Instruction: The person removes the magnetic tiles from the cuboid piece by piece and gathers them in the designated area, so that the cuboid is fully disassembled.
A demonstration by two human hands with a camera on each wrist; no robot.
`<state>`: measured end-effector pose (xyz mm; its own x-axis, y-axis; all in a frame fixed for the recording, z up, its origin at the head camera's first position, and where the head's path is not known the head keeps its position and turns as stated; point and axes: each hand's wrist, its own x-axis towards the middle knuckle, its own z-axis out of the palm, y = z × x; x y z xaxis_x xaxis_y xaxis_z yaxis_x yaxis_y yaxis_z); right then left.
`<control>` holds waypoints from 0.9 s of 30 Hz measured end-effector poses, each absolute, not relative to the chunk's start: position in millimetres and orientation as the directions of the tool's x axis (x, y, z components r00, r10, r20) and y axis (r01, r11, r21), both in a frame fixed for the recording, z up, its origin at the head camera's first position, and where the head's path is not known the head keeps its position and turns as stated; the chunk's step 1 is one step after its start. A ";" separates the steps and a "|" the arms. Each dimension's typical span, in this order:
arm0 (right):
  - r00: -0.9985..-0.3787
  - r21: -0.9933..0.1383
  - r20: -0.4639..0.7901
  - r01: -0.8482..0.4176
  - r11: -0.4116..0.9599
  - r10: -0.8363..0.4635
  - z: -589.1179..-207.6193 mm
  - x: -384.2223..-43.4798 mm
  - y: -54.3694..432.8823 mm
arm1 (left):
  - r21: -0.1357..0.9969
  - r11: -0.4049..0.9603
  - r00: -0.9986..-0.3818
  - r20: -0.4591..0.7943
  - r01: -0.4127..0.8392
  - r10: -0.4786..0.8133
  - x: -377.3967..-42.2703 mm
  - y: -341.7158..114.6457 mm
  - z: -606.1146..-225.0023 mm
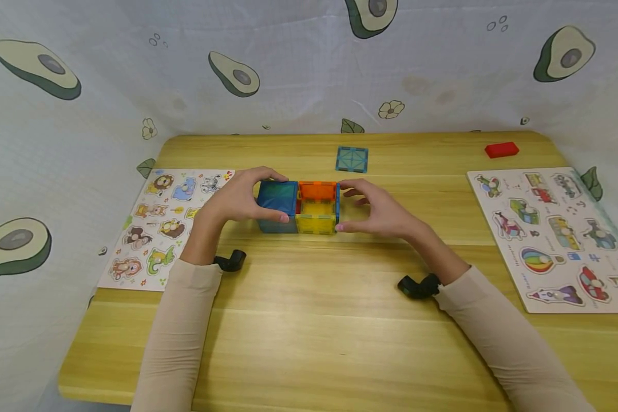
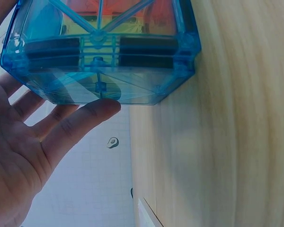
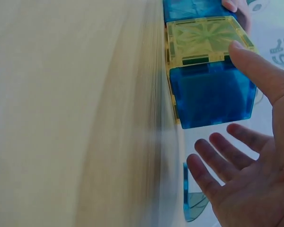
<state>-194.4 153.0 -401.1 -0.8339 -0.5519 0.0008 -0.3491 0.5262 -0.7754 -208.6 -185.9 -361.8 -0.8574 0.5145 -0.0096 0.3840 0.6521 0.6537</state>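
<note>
Two joined boxes of see-through magnetic tiles stand mid-table in the head view. The left one is a blue tile cube [image 1: 278, 197] with a lid. Its right neighbour is topless, with a yellow tile [image 1: 315, 225] in front, an orange tile [image 1: 317, 190] behind and a blue end tile [image 3: 215, 94]. My left hand [image 1: 234, 197] grips the blue cube from the left, thumb at the front and fingers behind. At the other end, my right hand [image 1: 378, 212] has its fingers spread beside the end tile, its thumb at the yellow tile's edge. Nothing is held there.
A loose blue square tile [image 1: 352, 159] lies behind the boxes. Far right is a red block [image 1: 502, 150]. An animal picture board [image 1: 149, 229] lies left, partly behind my left arm, and a vehicle picture board [image 1: 556, 240] lies right. A patterned cloth [image 1: 309, 68] hangs behind the table.
</note>
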 end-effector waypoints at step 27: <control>-0.882 -0.767 0.059 -0.340 0.544 -0.468 -401.6 -190.8 147.0 | 0.641 0.668 -0.863 -0.018 0.378 0.505 -207.2 -185.6 -362.4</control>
<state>-190.8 147.0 -401.6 -0.8820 -0.4676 0.0589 -0.3397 0.5441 -0.7672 -207.2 -185.6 -362.4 -0.8627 0.5054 -0.0183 0.3778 0.6681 0.6410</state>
